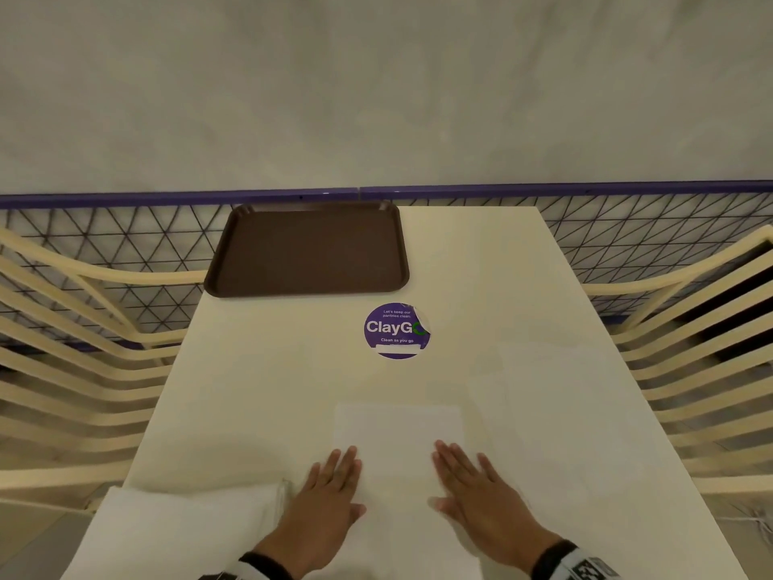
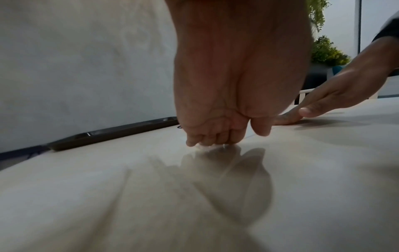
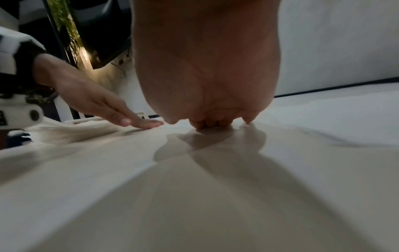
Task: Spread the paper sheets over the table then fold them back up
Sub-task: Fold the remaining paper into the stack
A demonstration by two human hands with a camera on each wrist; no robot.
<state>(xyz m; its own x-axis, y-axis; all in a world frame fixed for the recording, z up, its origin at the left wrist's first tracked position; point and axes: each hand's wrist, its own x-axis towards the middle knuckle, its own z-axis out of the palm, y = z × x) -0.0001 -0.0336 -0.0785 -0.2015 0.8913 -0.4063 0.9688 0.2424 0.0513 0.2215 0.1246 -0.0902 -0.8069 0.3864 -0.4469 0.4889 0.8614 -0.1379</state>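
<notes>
Pressing: we see both hands flat on a white sheet near the front edge of the desk.
Left hand: the grip is spread, fingers straight and close together, palm down on the left part of the sheet.
Right hand: the grip is also spread, fingers straight and a little fanned, palm down on the right part of the sheet.
Wrist views: in the left wrist view the left hand touches the paper with its fingertips; the right hand lies flat further away. In the right wrist view the right hand rests on the paper, and the left hand is flat beside it.
Sheet: it lies flat between and under the hands, its far edge towards the sticker.
Second sheet: we see a faint white one spread on the right side of the desk; its edges are hard to see.
Stack: folded white paper at the front left corner, just beside the left hand.
Tray: brown, at the far left end of the desk, well apart from the hands.
Sticker: round and purple, in the middle of the desk between tray and sheet.
</notes>
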